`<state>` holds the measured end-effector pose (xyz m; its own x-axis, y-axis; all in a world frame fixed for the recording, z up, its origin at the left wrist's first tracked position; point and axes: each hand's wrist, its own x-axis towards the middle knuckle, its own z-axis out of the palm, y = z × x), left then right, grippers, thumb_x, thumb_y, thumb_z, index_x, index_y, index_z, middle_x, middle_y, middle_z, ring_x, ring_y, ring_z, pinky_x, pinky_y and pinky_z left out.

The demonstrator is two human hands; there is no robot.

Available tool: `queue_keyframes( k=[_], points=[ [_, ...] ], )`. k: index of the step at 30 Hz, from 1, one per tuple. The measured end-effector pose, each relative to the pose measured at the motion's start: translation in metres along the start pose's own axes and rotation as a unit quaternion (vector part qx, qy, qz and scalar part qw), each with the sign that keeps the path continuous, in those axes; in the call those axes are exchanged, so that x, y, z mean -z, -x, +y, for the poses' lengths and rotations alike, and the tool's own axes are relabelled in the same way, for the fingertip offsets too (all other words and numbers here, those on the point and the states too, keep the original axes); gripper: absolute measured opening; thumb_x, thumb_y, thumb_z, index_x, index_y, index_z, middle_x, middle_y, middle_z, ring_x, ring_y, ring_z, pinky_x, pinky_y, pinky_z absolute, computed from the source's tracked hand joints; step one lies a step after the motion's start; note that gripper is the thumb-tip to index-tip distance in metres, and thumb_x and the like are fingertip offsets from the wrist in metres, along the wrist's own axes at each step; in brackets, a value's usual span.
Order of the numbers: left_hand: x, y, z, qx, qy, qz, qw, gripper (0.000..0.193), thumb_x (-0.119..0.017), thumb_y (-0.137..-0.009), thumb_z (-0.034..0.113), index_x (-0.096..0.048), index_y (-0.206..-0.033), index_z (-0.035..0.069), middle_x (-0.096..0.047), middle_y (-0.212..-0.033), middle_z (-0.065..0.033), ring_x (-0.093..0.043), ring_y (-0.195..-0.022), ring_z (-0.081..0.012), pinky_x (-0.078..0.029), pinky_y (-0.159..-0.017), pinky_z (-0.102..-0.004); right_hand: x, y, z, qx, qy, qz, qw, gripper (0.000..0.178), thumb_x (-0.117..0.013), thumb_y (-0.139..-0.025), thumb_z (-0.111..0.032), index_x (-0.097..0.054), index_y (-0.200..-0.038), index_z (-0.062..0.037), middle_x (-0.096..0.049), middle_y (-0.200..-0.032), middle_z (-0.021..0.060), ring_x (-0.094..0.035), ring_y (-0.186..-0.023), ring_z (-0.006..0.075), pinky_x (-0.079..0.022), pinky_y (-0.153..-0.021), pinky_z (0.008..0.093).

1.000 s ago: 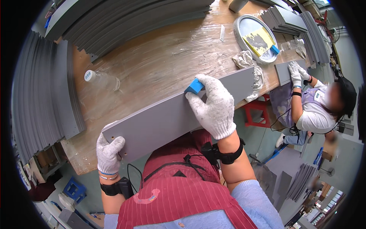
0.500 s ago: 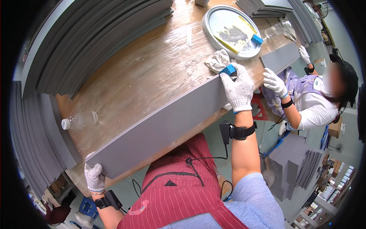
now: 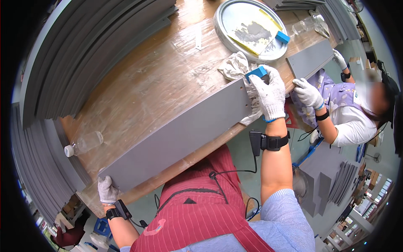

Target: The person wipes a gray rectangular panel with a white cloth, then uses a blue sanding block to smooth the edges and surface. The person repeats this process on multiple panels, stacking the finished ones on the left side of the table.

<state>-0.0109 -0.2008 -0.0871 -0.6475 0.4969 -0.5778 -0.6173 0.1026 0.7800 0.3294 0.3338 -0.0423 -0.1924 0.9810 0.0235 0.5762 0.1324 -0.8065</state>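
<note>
A long grey board (image 3: 180, 136) lies slantwise along the near edge of the table, with small holes at its far right end. My left hand (image 3: 108, 191) is closed on the board's near left corner, thumb on top. Just past the opposite end, my right hand (image 3: 270, 96) pinches a small blue block (image 3: 257, 73), apart from the board. A crumpled white cloth (image 3: 233, 67) lies beside that end and partly behind my right hand. Both my hands wear white gloves.
A round pail lid (image 3: 219, 31) holds a yellow sheet, grey paste (image 3: 252, 32) and another blue block (image 3: 282, 37). Grey boards (image 3: 84, 54) are stacked at the left. A clear bottle (image 3: 86, 143) lies on the table (image 3: 159, 84). At right, a co-worker's gloved hand (image 3: 308, 93) touches another board (image 3: 310, 59).
My right hand has moved right with the blue block, off the board's end, uncovering its holes. My left hand keeps its hold. The co-worker's nearer hand has come to their board's edge.
</note>
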Motion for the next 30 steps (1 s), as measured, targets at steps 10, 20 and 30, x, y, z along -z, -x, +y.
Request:
queue_keyframes(
  k=[10,20,30],
  points=[
    [0.014,-0.012,-0.015,-0.001,-0.026,0.045,0.999,0.036,-0.068,-0.094,0.019,-0.056,-0.124,0.005,-0.066,-0.113,-0.0078,-0.064,-0.102,-0.0248,-0.053,-0.092,-0.0418,-0.010,-0.007,0.010,-0.066,-0.182,-0.071,0.979,0.040,-0.077,-0.084,-0.019,-0.063,-0.117,-0.0016,-0.068,-0.099,0.0079,-0.065,-0.086,0.0159,-0.053,-0.079,0.0296],
    [0.002,-0.011,-0.012,-0.023,0.065,0.017,0.998,0.046,-0.072,-0.091,0.030,-0.059,-0.124,0.001,-0.067,-0.119,-0.0111,-0.065,-0.107,-0.0268,-0.052,-0.097,-0.0424,0.015,-0.013,0.010,-0.125,-0.553,-0.031,0.823,0.022,-0.062,-0.095,-0.013,-0.059,-0.116,-0.0077,-0.066,-0.104,0.0079,-0.065,-0.092,0.0220,-0.054,-0.086,0.0446],
    [-0.087,-0.057,-0.030,0.018,0.132,0.026,0.991,0.043,-0.066,-0.096,0.025,-0.055,-0.129,-0.001,-0.064,-0.122,-0.0119,-0.064,-0.109,-0.0273,-0.053,-0.097,-0.0420,0.027,-0.058,0.002,-0.053,-0.455,0.015,0.889,0.023,-0.067,-0.092,-0.011,-0.062,-0.113,-0.0060,-0.067,-0.095,0.0051,-0.063,-0.077,0.0144,-0.053,-0.071,0.0299]
  ],
)
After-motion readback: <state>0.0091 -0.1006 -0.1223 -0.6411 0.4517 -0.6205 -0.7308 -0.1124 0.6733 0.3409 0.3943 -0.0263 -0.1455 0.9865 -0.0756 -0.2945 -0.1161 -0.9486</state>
